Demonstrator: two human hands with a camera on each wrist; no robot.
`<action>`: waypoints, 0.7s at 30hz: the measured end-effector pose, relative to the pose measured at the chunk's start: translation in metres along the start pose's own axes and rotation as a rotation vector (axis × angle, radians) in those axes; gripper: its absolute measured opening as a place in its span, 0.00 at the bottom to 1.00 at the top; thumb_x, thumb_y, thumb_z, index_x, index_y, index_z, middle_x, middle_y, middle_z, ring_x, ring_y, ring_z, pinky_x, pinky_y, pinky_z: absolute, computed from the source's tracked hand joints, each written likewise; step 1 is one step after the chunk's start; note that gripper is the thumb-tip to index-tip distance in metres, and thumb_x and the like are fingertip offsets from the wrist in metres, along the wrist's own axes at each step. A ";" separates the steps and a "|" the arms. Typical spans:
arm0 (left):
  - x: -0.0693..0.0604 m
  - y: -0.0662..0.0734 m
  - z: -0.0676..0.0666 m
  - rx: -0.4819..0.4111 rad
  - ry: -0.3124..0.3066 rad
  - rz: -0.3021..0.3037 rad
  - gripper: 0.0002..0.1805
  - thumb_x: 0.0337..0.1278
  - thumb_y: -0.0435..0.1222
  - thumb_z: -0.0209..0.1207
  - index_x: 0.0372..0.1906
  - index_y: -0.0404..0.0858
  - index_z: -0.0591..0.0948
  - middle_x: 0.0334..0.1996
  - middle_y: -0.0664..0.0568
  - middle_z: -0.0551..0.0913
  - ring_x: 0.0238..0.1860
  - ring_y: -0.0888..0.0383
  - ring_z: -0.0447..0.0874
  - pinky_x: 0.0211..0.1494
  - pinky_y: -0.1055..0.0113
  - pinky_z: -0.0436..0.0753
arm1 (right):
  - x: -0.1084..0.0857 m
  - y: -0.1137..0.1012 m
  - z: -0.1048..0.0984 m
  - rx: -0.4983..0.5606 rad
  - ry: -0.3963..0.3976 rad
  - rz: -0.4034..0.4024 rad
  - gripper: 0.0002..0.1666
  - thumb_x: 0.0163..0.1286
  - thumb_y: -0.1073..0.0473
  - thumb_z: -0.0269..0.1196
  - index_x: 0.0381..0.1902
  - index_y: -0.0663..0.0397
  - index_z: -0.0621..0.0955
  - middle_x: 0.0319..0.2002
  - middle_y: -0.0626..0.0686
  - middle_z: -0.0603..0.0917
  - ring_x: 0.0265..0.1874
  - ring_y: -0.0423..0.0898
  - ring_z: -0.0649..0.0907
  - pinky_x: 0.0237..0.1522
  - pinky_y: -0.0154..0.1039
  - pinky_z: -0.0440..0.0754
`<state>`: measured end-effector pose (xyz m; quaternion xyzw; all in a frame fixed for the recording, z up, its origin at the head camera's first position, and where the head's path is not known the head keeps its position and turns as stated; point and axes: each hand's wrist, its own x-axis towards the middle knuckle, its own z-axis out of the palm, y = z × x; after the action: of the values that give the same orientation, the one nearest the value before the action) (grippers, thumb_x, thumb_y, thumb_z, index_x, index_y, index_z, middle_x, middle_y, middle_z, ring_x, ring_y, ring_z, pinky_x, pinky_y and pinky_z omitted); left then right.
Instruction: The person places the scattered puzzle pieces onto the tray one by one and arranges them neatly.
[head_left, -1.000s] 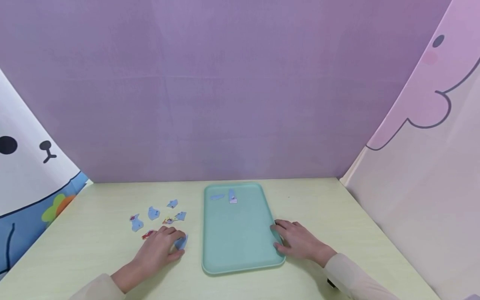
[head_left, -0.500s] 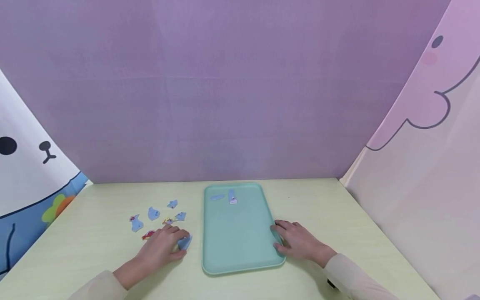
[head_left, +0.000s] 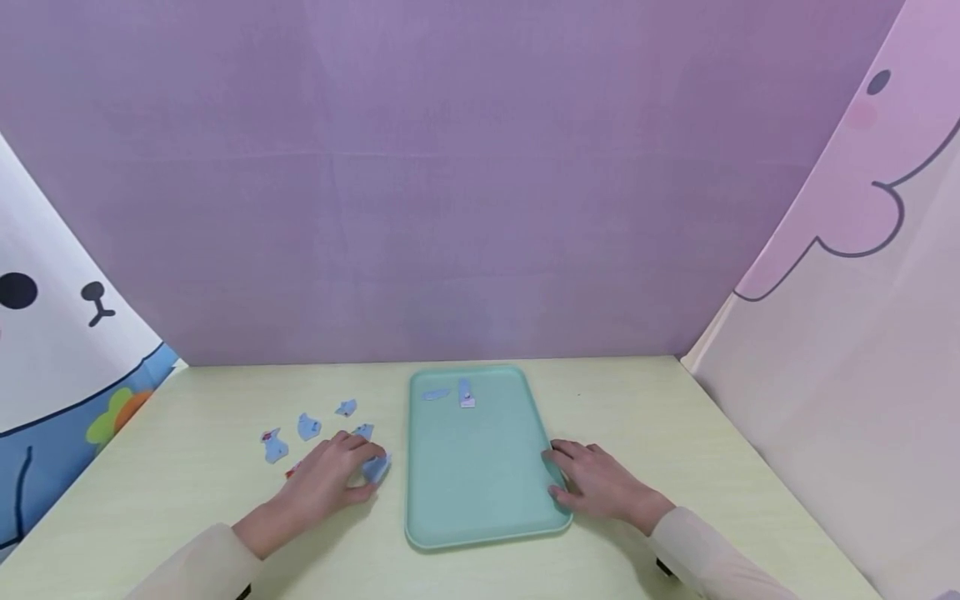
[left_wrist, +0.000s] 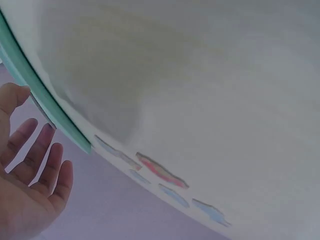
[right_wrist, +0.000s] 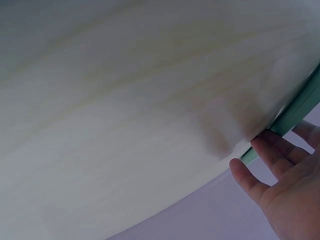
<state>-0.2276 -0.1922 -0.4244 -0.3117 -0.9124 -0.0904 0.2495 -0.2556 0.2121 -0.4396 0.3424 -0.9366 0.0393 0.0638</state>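
Note:
Between thumb and fingertips, my left hand (head_left: 322, 479) pinches a blue jigsaw piece (head_left: 377, 468), held tilted left of the tray. In the left wrist view, the piece shows as a thin edge (left_wrist: 43, 112) between thumb and finger. The green tray (head_left: 480, 475) has two pieces at its far end: a slim blue one (head_left: 435, 394) and a blue-and-pink one (head_left: 467, 394). My right hand (head_left: 600, 485) rests its fingertips on the tray's right rim, fingers extended; the right wrist view shows them against the tray edge (right_wrist: 295, 112).
Several loose pieces lie left of the tray, among them blue ones (head_left: 308, 427) (head_left: 346, 407) and one with a red patch (head_left: 275, 447). A red piece (head_left: 292, 470) is partly behind my left hand. A purple wall (head_left: 480, 208) stands at the table's far edge.
My left hand has moved slightly right and away from me, carrying the blue jigsaw piece, and now covers more of the loose pieces. The right hand has stayed on the rim.

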 end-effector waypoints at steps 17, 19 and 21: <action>0.031 0.010 0.015 -0.051 -0.012 0.031 0.17 0.36 0.41 0.69 0.38 0.44 0.82 0.34 0.56 0.83 0.34 0.59 0.76 0.35 0.67 0.78 | -0.001 -0.003 -0.002 -0.003 0.004 -0.001 0.29 0.63 0.45 0.56 0.58 0.54 0.72 0.57 0.58 0.74 0.56 0.53 0.75 0.51 0.52 0.73; 0.034 0.013 0.018 -0.052 -0.016 0.030 0.17 0.37 0.41 0.69 0.39 0.44 0.82 0.34 0.56 0.83 0.35 0.59 0.77 0.35 0.66 0.78 | 0.000 -0.004 -0.002 -0.002 0.002 -0.002 0.28 0.63 0.46 0.56 0.57 0.54 0.72 0.57 0.58 0.74 0.56 0.53 0.75 0.51 0.52 0.73; 0.038 0.016 0.021 -0.061 -0.018 0.032 0.17 0.38 0.41 0.68 0.39 0.44 0.83 0.34 0.56 0.83 0.36 0.58 0.78 0.35 0.65 0.78 | -0.001 -0.004 -0.003 0.001 -0.005 0.002 0.28 0.63 0.46 0.56 0.57 0.54 0.72 0.57 0.58 0.74 0.56 0.53 0.74 0.51 0.52 0.73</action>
<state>-0.2521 -0.1531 -0.4231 -0.3345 -0.9063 -0.1114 0.2331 -0.2523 0.2098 -0.4366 0.3417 -0.9370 0.0392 0.0613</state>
